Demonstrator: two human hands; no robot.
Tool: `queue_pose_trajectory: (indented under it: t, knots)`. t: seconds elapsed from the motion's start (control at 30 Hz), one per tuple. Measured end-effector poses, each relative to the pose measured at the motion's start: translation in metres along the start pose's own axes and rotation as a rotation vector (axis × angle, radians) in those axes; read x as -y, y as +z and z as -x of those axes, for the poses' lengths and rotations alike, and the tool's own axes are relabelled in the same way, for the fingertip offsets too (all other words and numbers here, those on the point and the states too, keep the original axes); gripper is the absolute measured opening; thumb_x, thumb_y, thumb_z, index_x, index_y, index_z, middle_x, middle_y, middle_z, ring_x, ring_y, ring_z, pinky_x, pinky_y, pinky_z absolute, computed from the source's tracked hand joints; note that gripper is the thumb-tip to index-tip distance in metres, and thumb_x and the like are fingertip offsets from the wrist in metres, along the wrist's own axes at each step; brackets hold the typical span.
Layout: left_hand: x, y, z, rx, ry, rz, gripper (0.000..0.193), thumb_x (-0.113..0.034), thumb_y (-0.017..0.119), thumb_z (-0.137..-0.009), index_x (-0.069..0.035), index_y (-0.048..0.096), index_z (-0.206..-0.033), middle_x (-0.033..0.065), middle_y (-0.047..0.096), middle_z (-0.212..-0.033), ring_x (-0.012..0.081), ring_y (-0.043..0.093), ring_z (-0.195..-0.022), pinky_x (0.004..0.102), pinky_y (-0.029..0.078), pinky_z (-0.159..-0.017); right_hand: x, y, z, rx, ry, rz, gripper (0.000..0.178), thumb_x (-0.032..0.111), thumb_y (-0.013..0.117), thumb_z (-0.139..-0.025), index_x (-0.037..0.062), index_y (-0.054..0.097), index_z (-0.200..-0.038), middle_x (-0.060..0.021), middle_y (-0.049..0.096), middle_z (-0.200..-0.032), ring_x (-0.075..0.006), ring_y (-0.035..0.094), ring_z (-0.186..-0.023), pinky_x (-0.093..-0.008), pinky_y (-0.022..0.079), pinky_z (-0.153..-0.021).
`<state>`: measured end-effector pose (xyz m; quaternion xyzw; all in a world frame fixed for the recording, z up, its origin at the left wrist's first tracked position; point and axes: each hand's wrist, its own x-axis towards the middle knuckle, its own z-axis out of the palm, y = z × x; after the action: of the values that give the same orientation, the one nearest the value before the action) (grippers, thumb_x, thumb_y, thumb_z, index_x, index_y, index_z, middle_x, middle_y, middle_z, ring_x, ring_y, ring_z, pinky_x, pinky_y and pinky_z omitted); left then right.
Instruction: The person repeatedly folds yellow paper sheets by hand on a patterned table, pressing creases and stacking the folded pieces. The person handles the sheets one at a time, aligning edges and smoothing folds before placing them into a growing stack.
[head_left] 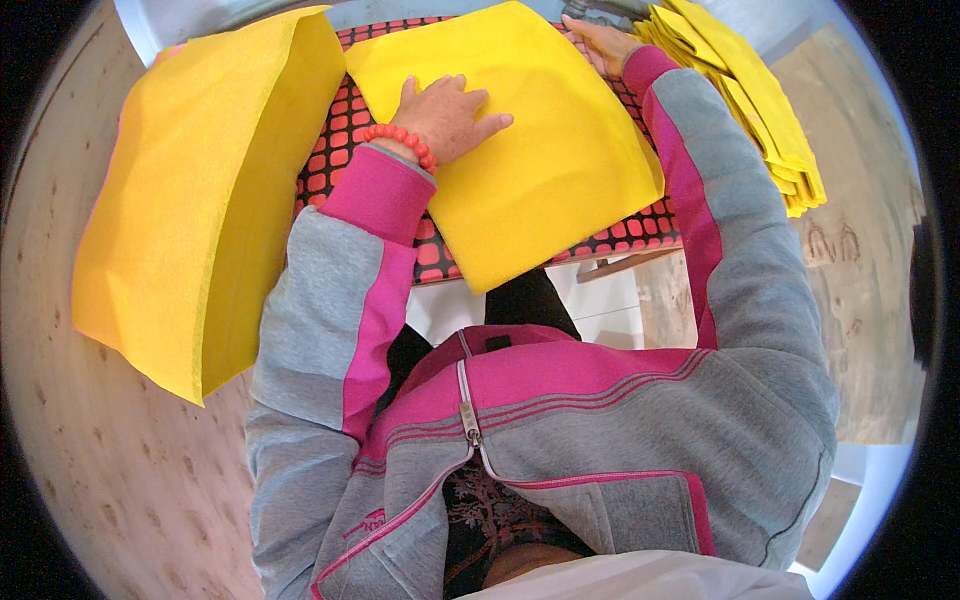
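A flat piece of yellow felt-like cloth (560, 140) lies askew on a red-and-black patterned table cover, its near corner hanging past the front edge. My left hand (450, 115), wearing a red bead bracelet (402, 140), rests on the cloth's left half with fingers and thumb spread. Beyond the cloth's far right edge is my right hand (603, 46), its fingers stretched out and apart, with nothing visible in them. It is close to a stack of folded yellow cloth pieces (745, 100) on the right. What lies under its palm is hidden.
To the left stands a large yellow cloth piece or pile (170, 200), bulging toward me, beside my left forearm. The patterned table cover (335, 130) shows between the yellow pieces. Wood-look surfaces (130, 460) flank the table, and pale floor tiles (610, 300) show below its front edge.
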<state>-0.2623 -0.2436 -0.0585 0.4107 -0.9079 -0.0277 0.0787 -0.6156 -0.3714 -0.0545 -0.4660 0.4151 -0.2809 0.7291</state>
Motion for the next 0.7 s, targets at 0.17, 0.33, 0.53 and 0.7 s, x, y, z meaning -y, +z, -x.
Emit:
queue_pose_trajectory:
  t: [0.17,0.33,0.53,0.7]
  knots:
    - [0.001,-0.001,0.000,-0.014,0.013,0.011,0.055,-0.059,0.046,-0.100,-0.015,0.066,-0.127,0.0140,0.061,-0.127,0.0330,0.057,-0.122,0.0634,0.036,-0.104,-0.002,0.018,-0.004,-0.267,0.033,0.145,0.039,0.032,0.062,-0.101,0.0032,0.060,-0.128,-0.0106,0.074,-0.109,-0.0153,0.074,-0.086,-0.0276,0.062,-0.071]
    - [0.003,0.002,-0.001,-0.033,0.009,0.015,0.055,-0.058,0.046,-0.100,-0.014,0.067,-0.124,0.0137,0.062,-0.125,0.0326,0.058,-0.121,0.0613,0.037,-0.103,0.004,0.034,-0.001,-0.234,0.115,0.483,0.045,0.029,0.067,-0.098,0.0030,0.058,-0.133,-0.0130,0.072,-0.118,-0.0192,0.074,-0.091,-0.0342,0.062,-0.078]
    - [0.007,0.007,-0.001,-0.120,0.029,0.029,0.052,-0.059,0.049,-0.097,-0.015,0.072,-0.113,0.0124,0.066,-0.115,0.0268,0.060,-0.116,0.0554,0.035,-0.100,0.013,0.035,0.001,-0.233,0.167,0.545,0.047,0.024,0.074,-0.093,0.0038,0.060,-0.132,-0.0077,0.072,-0.117,-0.0178,0.073,-0.094,-0.0342,0.061,-0.083]
    - [0.005,0.003,-0.001,-0.103,0.019,0.018,0.052,-0.059,0.051,-0.097,-0.014,0.072,-0.114,0.0125,0.066,-0.116,0.0269,0.059,-0.119,0.0562,0.034,-0.103,0.003,0.022,-0.009,-0.382,0.084,0.602,0.043,0.026,0.074,-0.093,0.0051,0.062,-0.129,-0.0077,0.074,-0.110,-0.0187,0.073,-0.090,-0.0349,0.060,-0.080]
